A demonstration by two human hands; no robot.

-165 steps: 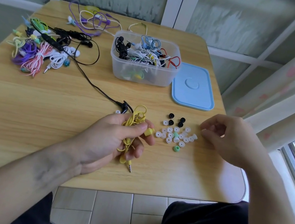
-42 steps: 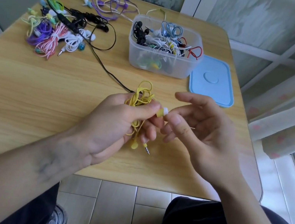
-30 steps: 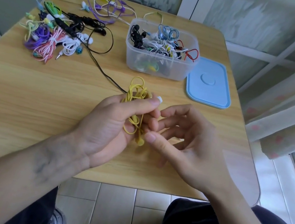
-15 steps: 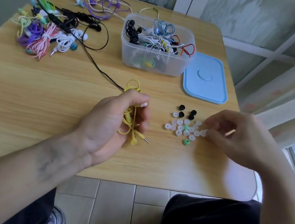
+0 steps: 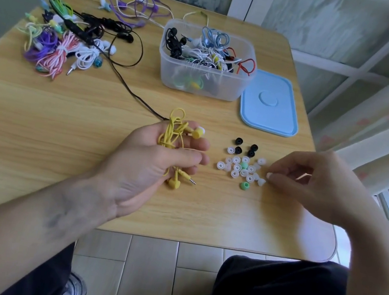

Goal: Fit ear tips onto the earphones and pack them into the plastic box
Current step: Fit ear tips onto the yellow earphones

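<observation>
My left hand (image 5: 149,163) grips a bundled pair of yellow earphones (image 5: 174,133) above the table's middle. One earbud with a white tip (image 5: 199,132) sticks out past my fingers, and the other earbud and the jack hang below my palm. My right hand (image 5: 316,183) pinches a white ear tip (image 5: 269,175) at the right edge of a scatter of white, black and green ear tips (image 5: 240,165). The clear plastic box (image 5: 203,82) stands behind, holding several coiled earphones.
A blue lid (image 5: 270,106) lies flat to the right of the box. Several coiled earphones (image 5: 58,47) in purple, pink, white, green and black lie at the back left, a black cable trailing toward my left hand. The table's front and right edges are close.
After fitting a white tip onto a yellow earbud, my right hand moved right to the loose tips and pinched one. My left hand turned palm up, showing the tipped earbud.
</observation>
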